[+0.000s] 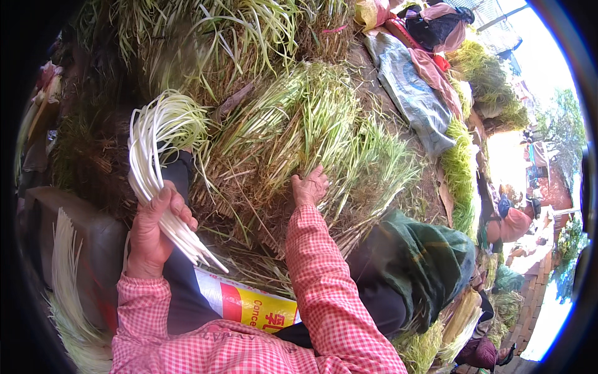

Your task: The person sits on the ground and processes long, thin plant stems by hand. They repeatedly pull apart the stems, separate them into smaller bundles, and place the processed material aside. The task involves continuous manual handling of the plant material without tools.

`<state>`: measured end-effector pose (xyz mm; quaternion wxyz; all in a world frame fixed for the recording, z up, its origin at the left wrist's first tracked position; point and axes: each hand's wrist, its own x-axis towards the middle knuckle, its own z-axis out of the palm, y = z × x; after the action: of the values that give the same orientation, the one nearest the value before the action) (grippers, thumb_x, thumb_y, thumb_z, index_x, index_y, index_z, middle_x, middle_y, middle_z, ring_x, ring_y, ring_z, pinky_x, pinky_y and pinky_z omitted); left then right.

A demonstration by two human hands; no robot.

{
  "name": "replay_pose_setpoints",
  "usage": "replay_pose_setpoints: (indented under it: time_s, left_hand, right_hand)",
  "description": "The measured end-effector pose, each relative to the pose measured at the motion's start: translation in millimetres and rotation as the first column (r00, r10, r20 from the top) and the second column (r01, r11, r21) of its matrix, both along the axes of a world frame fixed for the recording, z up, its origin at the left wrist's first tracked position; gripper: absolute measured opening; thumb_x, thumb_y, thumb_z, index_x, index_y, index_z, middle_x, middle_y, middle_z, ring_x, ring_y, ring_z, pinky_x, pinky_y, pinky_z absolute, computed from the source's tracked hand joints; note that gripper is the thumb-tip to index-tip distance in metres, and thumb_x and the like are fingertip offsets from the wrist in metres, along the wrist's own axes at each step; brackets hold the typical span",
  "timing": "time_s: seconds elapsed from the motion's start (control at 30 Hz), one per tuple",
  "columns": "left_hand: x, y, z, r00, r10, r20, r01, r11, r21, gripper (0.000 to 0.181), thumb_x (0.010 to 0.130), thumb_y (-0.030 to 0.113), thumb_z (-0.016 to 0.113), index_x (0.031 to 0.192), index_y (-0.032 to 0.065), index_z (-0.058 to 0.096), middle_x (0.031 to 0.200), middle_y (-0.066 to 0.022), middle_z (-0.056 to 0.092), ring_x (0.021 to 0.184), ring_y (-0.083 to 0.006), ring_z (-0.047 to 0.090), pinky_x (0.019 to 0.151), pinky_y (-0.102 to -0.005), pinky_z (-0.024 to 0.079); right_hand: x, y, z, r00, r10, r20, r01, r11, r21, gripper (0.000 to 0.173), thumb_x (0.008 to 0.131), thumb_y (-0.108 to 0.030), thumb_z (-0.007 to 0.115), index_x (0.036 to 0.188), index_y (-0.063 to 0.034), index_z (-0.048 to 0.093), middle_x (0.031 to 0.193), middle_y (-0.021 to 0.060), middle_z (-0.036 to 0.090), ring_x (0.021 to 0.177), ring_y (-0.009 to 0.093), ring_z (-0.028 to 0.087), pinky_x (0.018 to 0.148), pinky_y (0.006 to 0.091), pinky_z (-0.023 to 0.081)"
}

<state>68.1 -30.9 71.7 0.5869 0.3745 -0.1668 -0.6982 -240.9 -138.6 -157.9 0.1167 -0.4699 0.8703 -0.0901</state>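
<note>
Raised at the left, my left hand [156,224] grips a bundle of long, thin white stalks [150,154]. Their pale yellow-green tops droop over above the fist, and the white ends stick out below it. My right hand [310,185] reaches onto a heap of long-leaved green plants [299,126] with brown, fibrous roots. Its fingertips touch the stems there; whether they pinch any is hidden. The heap lies on the ground before me, roots towards me and leaves away.
More rooted plants [224,42] are piled behind the heap. Pale stalks [70,280] lie at the left beside a dark grey container [98,233]. A printed sack [247,299] lies under my arms, and green cloth [420,262] covers my knee. Several people sit or bend at the right.
</note>
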Motion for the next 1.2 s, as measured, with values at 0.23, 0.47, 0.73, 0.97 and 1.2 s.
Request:
replay_pose_setpoints:
  time_s: [0.23,0.47,0.73,0.97,1.2]
  left_hand:
    - [1,0,-1,0.998,0.007,-0.064,-0.007,1.000,0.001,0.022,0.090,0.025,0.065,0.101,0.0097,0.053,0.073,-0.0010,0.052,0.065,-0.0159,0.057,0.061,-0.0364,0.052]
    - [0,4,-4,0.999,-0.014,-0.047,0.013,1.000,-0.014,0.022,0.090,0.025,0.064,0.100,0.0098,0.053,0.074,-0.0007,0.052,0.065,-0.0158,0.057,0.061,-0.0364,0.052]
    - [-6,2,-3,1.000,-0.013,-0.005,0.013,1.000,0.001,0.020,0.091,0.026,0.064,0.099,0.0108,0.053,0.073,-0.0005,0.053,0.065,-0.0156,0.057,0.060,-0.0366,0.052]
    - [-5,-1,-1,0.999,-0.015,-0.031,0.015,1.000,-0.003,0.020,0.091,0.025,0.063,0.099,0.0102,0.052,0.073,-0.0007,0.052,0.065,-0.0153,0.057,0.060,-0.0366,0.051]
    - [1,4,4,1.000,0.021,-0.006,-0.021,1.000,0.015,0.019,0.093,0.028,0.061,0.095,0.0113,0.052,0.070,0.0028,0.050,0.061,-0.0105,0.055,0.057,-0.0332,0.050]
  right_hand:
    - [-112,51,-15,0.815,-0.240,0.527,0.379,0.909,-0.172,0.068,0.069,-0.022,0.073,0.125,0.0026,0.045,0.100,0.0171,0.064,0.090,0.026,0.062,0.080,0.0353,0.050]
    - [-59,61,8,0.992,-0.050,0.119,0.088,0.937,-0.339,0.084,0.077,-0.033,0.073,0.143,-0.0042,0.029,0.133,0.0227,0.047,0.121,0.037,0.045,0.103,0.0456,0.037]
    - [-12,4,-2,0.980,-0.159,0.120,0.136,0.974,0.181,0.102,0.074,-0.049,0.071,0.150,-0.0130,0.014,0.147,0.0306,0.022,0.130,0.048,0.032,0.104,0.0551,0.029]
    - [-66,7,-10,0.964,-0.125,0.236,0.159,0.979,-0.131,0.083,0.067,-0.014,0.070,0.139,-0.0091,0.029,0.120,0.0215,0.040,0.102,0.037,0.053,0.088,0.0452,0.048]
    - [-169,87,3,0.698,-0.086,0.711,0.485,0.787,-0.381,0.075,0.067,-0.008,0.068,0.134,0.0046,0.035,0.113,0.0163,0.057,0.096,0.026,0.057,0.088,0.0338,0.047]
